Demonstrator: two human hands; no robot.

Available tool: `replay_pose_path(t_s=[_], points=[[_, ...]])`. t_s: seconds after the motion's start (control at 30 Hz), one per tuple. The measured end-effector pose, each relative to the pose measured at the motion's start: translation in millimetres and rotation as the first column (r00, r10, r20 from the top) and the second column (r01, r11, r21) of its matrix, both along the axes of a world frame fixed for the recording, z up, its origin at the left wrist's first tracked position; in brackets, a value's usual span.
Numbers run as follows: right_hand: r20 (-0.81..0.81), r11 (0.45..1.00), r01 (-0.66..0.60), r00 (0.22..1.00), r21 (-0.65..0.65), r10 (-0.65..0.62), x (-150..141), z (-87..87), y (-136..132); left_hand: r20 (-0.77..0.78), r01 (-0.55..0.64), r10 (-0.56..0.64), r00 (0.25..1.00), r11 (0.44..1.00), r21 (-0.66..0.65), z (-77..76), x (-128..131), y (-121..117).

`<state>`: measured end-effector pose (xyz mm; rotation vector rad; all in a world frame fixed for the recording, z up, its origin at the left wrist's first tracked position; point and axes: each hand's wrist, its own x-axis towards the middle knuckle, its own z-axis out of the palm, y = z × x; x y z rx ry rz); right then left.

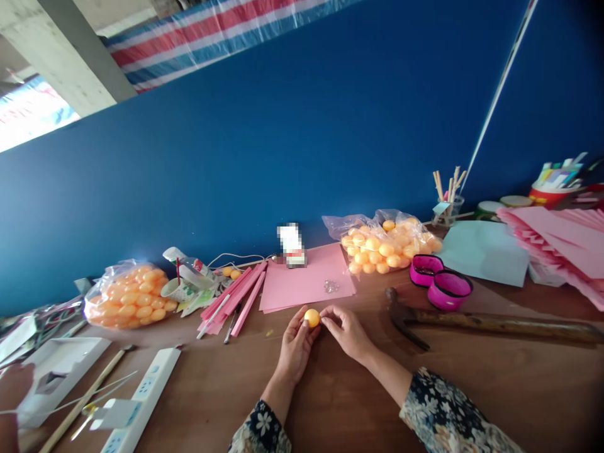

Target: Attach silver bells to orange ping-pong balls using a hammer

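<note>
An orange ping-pong ball (pixel 312 318) sits in the fingers of my left hand (pixel 296 346), just above the wooden table. My right hand (pixel 346 330) is beside it, thumb and forefinger pinched together close to the ball's right side. Whatever those fingertips hold, if anything, is too small to make out. Beyond my hands lie pink paper sheets (pixel 302 283) with a small heap of shiny clear bits (pixel 331 286) on them. A clear bag of orange balls (pixel 384 245) rests behind my right hand.
A hammer (pixel 472 319) and two pink-and-black ring-shaped pieces (pixel 450 290) lie on the right. To the left are pink paper strips (pixel 238 296), another ball bag (pixel 134 299), a power strip (pixel 146 390) and a white tray (pixel 70 358). Another person's hand (pixel 16 390) shows at the left edge.
</note>
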<state>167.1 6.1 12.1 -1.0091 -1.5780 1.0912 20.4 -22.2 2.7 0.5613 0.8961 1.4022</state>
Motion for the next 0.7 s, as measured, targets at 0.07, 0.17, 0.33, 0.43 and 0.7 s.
replay_pose_path(t_s=[0.07, 0.17, 0.33, 0.43, 0.7], points=[[-0.004, 1.000, -0.007, 1.000, -0.005, 0.007, 0, 1.0, 0, -0.014, -0.011, 0.011, 1.000, 1.000, 0.001, -0.9, 0, 0], [-0.007, 1.000, -0.004, 1.000, -0.009, 0.004, 1, 4.7, -1, -0.034, -0.013, 0.013, 0.999, 1.000, -0.001, -0.1, 0, 0], [-0.015, 1.000, -0.030, 0.999, 0.004, 0.030, 1, 11.0, -4, -0.053, -0.001, 0.002, 0.999, 1.000, 0.016, 3.8, 1, -1], [-0.024, 0.999, -0.054, 0.998, -0.003, 0.054, -1, 10.2, -6, -0.067, -0.021, 0.022, 0.998, 1.000, 0.022, 5.0, 1, -1], [0.003, 0.997, -0.075, 0.997, 0.004, 0.075, -2, 8.1, -6, -0.047, -0.042, 0.043, 0.998, 0.999, 0.007, 1.0, 1, -2]])
